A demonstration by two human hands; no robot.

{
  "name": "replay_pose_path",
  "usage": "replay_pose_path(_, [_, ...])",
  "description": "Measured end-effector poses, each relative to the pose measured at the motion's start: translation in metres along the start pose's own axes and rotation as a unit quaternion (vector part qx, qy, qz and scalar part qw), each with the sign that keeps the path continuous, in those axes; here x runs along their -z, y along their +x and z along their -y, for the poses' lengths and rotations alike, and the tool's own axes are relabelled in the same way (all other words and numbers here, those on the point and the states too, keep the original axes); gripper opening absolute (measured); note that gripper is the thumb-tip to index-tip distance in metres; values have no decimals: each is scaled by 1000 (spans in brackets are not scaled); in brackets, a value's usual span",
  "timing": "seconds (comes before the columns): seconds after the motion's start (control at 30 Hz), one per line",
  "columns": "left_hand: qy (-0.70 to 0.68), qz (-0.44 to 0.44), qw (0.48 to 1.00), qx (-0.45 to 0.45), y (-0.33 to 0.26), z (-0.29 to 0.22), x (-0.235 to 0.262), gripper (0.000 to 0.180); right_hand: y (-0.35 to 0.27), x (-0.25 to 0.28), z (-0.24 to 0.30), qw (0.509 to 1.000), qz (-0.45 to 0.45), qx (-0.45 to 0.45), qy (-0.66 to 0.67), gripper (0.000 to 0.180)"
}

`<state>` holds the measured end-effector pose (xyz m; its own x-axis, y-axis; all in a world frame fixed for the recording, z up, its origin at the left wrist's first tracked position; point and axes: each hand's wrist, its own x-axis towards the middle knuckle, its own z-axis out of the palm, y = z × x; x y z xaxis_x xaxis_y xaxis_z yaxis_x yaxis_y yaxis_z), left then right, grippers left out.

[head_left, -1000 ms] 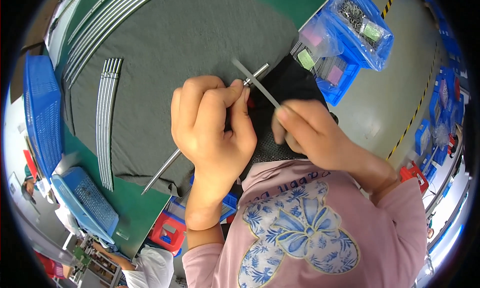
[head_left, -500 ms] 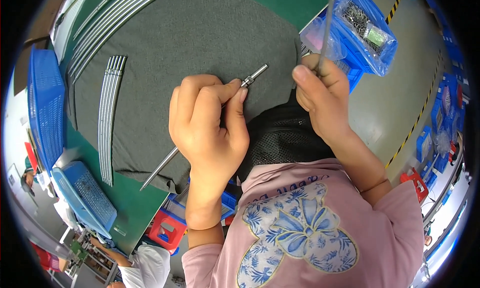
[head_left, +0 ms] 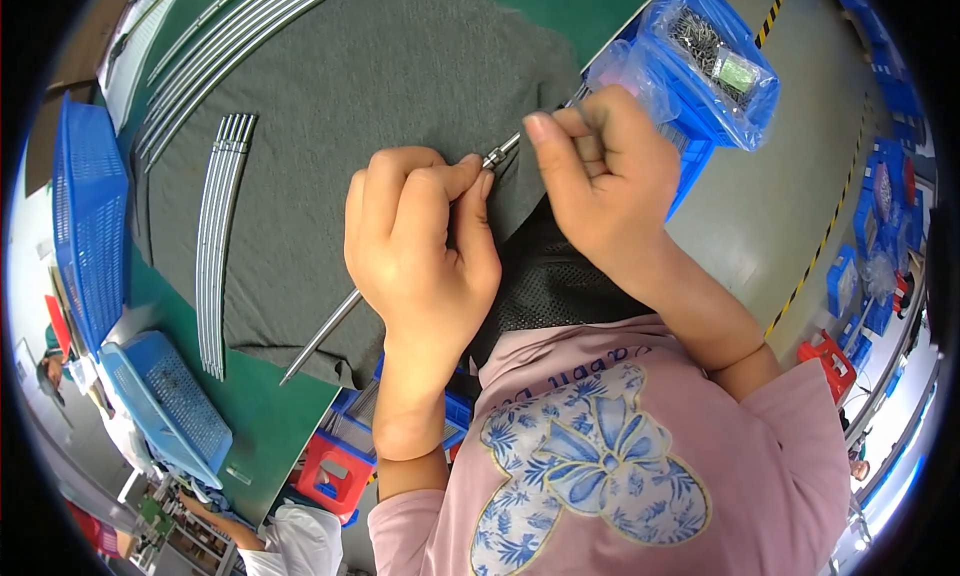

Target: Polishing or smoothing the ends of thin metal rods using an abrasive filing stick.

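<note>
My left hand (head_left: 420, 231) is closed round a slim metal rod (head_left: 322, 336), thumb and forefinger pinching it just below a ringed collar (head_left: 494, 158) near its upper end. The rod slants from lower left to upper right over a grey cloth. At its upper tip is my right hand (head_left: 610, 171), fingers curled. The thin grey rod seen in that hand earlier is now mostly hidden by the fingers; a short shiny piece (head_left: 577, 97) shows beyond them, in line with the held rod. Whether the two touch is hidden.
The grey cloth (head_left: 400, 76) covers much of a green table (head_left: 262, 416). Several collared rods (head_left: 222, 246) lie in a row at left, with more rods (head_left: 215, 61) at far left. Blue baskets (head_left: 172, 406) line the left edge. A blue bin (head_left: 655, 36) of small metal parts stands at right.
My right hand has moved left and down to the tip of the rod in my left hand. The thin rod, upright before, has swung out of sight behind the fingers. My left hand stays nearly still.
</note>
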<state>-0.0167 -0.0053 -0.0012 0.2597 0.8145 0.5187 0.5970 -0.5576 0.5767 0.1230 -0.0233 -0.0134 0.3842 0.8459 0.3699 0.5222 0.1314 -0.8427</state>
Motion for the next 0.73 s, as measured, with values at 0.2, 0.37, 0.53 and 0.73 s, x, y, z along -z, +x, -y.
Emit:
replay_pose_path(0.2, [21,6,1000,0,-1,-2,1,17,-9,36,-26,988,32,-137,71,14])
replay_pose_path(0.37, [28,0,999,-17,-1,0,0,17,-9,42,-20,984,111,-85,109,7])
replay_pose_path(0.53, [18,1,1000,19,-1,-4,1,15,-1,21,-3,963,171,-132,161,16])
replay_pose_path(0.73, [32,18,999,16,-2,-3,4,16,1,13,-9,968,168,-95,161,17])
